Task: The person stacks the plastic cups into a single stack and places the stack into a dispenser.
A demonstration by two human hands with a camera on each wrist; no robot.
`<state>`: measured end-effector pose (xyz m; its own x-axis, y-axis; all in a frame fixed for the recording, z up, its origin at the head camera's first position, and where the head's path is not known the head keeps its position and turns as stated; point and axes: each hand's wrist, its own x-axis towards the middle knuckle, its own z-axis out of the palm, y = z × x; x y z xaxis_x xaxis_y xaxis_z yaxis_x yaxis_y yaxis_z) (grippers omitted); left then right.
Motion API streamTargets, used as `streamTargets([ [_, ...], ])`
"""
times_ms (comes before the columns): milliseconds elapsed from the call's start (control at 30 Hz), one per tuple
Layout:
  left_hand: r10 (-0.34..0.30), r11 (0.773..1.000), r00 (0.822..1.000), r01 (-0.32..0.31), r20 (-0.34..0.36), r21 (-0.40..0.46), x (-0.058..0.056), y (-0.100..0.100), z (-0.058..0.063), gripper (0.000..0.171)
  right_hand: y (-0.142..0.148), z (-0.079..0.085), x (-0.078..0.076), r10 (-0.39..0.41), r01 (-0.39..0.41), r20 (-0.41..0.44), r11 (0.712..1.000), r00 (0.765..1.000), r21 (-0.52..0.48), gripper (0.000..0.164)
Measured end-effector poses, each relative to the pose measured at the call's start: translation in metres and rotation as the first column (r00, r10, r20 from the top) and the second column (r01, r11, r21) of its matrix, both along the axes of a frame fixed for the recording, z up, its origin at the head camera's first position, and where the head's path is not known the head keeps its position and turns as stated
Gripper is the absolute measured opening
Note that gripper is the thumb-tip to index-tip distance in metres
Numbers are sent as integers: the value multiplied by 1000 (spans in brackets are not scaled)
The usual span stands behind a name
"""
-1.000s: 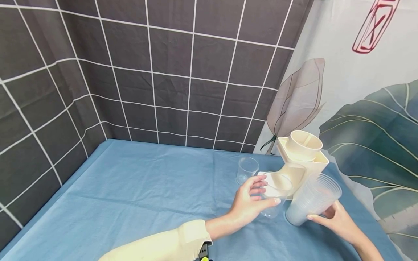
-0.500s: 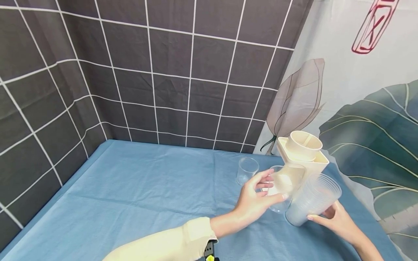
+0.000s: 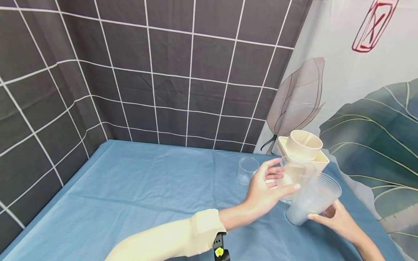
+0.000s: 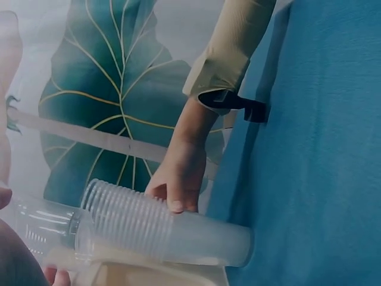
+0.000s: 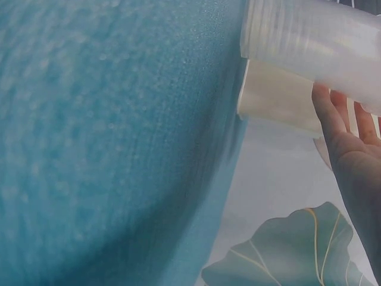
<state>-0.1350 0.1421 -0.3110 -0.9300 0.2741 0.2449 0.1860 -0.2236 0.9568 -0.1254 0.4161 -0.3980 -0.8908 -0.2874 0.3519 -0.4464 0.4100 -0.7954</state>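
Observation:
My left hand (image 3: 265,186) holds a single clear plastic cup (image 4: 50,229) between thumb and fingers, raised off the table. In the head view this see-through cup overlaps a cream plastic stand, and its outline is faint. Close beside it, a stack of clear plastic cups (image 3: 311,201) leans to the right with its bottom on the cloth. My right hand (image 3: 336,220) grips the stack from the right side, thumb in front. The left wrist view shows the single cup near the stack's rim end; whether they touch, I cannot tell.
Behind the cups stands the cream plastic stand (image 3: 308,163) with a round collar on top. Another clear cup (image 3: 247,172) stands upright to the left. Blue cloth (image 3: 137,195) covers the table, with a dark gridded backdrop (image 3: 169,90) behind it.
My left hand has moved up and to the right with the single cup, bringing it nearer the stack. The right hand and the stack have stayed almost still.

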Motion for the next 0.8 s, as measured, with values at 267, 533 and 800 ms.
streamTargets([
  [267,18,1000,998,-17,-59,6,-7,9,14,58,0,0,1,-20,20,0,1000,1000,22,86],
  [533,57,998,991,-62,-121,-31,-13,17,25,58,0,0,1,-32,32,-3,999,999,42,86],
  [800,47,999,993,-46,-108,12,-18,29,34,59,0,0,1,-43,43,-1,998,999,36,86],
])
